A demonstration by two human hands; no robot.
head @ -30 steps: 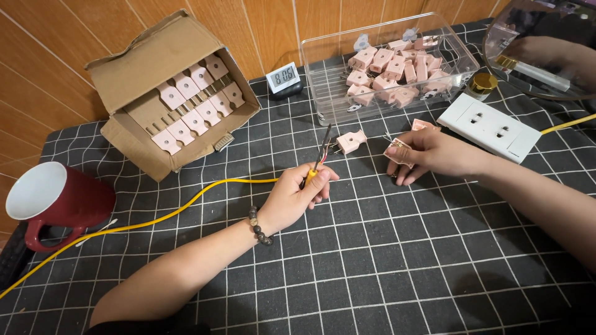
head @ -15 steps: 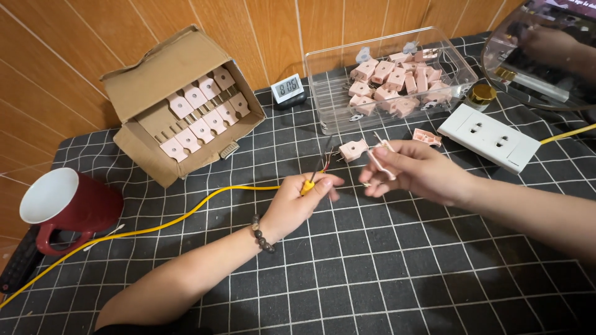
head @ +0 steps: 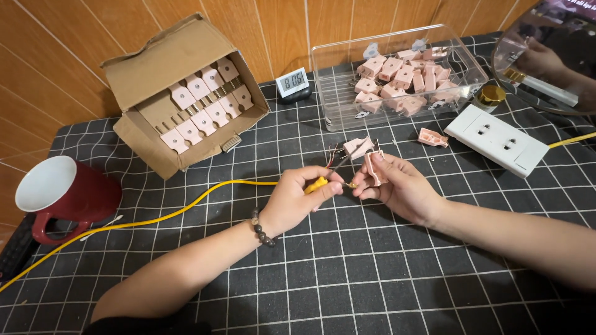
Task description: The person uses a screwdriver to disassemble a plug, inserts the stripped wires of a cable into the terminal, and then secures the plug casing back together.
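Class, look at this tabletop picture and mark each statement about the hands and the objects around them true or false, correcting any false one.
1. The left hand grips the end of the yellow cable. True.
2. The right hand holds a pink plug part. True.
3. The red mug stands right of the hands. False: it stands far left.
4. The clear plastic bin is empty. False: it holds many pink plug pieces.
5. The cardboard box lies open on its side. True.
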